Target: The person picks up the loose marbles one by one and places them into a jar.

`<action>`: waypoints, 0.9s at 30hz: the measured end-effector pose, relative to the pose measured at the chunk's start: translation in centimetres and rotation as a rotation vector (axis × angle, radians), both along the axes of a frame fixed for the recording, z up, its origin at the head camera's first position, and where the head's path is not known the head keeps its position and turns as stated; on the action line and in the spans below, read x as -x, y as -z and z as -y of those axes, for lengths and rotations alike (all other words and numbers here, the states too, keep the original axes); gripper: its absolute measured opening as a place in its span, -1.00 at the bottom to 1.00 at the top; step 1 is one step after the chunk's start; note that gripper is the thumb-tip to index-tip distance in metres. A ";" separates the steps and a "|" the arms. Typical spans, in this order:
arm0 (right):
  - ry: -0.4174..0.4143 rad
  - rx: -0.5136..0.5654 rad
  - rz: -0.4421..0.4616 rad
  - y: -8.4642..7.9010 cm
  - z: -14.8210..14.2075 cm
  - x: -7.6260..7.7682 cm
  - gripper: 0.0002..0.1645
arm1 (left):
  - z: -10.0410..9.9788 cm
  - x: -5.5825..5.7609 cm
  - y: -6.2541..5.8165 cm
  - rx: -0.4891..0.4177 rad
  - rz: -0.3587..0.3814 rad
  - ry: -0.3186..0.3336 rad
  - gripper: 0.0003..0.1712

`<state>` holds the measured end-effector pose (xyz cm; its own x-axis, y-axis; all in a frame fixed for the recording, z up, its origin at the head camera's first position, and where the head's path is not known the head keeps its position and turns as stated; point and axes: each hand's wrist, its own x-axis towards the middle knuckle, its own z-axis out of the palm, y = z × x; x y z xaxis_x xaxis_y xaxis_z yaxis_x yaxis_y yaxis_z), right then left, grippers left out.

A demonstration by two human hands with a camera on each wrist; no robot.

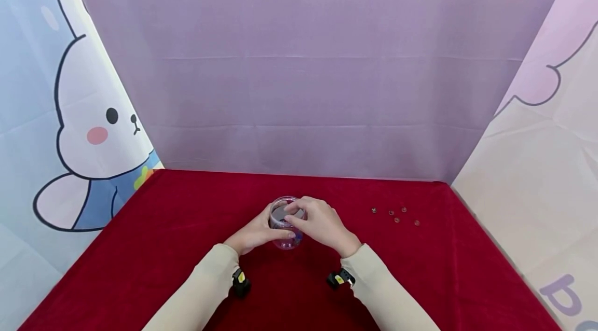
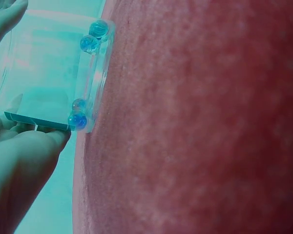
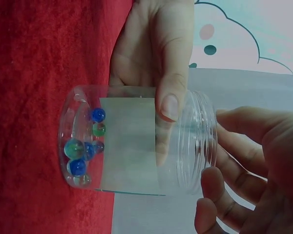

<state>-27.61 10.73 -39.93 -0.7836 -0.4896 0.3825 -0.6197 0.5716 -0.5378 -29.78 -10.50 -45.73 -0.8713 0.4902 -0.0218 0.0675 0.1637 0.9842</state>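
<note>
A clear plastic jar (image 1: pixel 287 244) with a threaded mouth stands upright on the red cloth. My left hand (image 1: pixel 257 232) grips it from the left, thumb across the front. Over the open mouth is my right hand (image 1: pixel 324 223), its fingers loosely bent at the rim; I see nothing held in them. In the right wrist view, blue and green glass marbles (image 3: pixel 77 166) lie at the jar's bottom, and a pale label (image 3: pixel 129 141) covers part of its side. The left wrist view shows some of these marbles (image 2: pixel 98 29) through the wall too.
Several small marbles (image 1: pixel 396 220) lie loose on the red cloth (image 1: pixel 187 227) to the right of my hands. A purple curtain (image 1: pixel 299 87) hangs behind the table, with printed cloths on both sides.
</note>
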 end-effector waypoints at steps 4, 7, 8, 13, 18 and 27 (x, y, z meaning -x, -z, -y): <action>0.001 0.002 -0.011 0.0 0.0 0.0 -0.77 | 0.0 0.0 0.0 -0.002 0.002 0.000 0.09; 0.004 0.012 -0.022 -0.1 -0.2 0.1 -0.78 | 0.0 0.0 0.0 0.003 0.002 -0.008 0.06; 0.006 0.015 -0.027 -0.1 -0.2 0.1 -0.78 | 0.0 0.0 0.0 0.008 0.002 -0.012 0.05; 0.012 0.025 -0.040 -0.2 -0.6 0.2 -0.79 | 0.0 -0.1 0.0 0.018 0.004 -0.019 0.04; 0.028 0.023 -0.019 -0.3 -1.1 0.3 -0.76 | 0.0 -0.1 0.0 0.025 0.003 -0.022 0.04; 0.067 0.019 -0.031 -0.5 -2.0 0.5 -0.76 | 0.0 0.0 0.1 0.024 -0.003 -0.027 0.02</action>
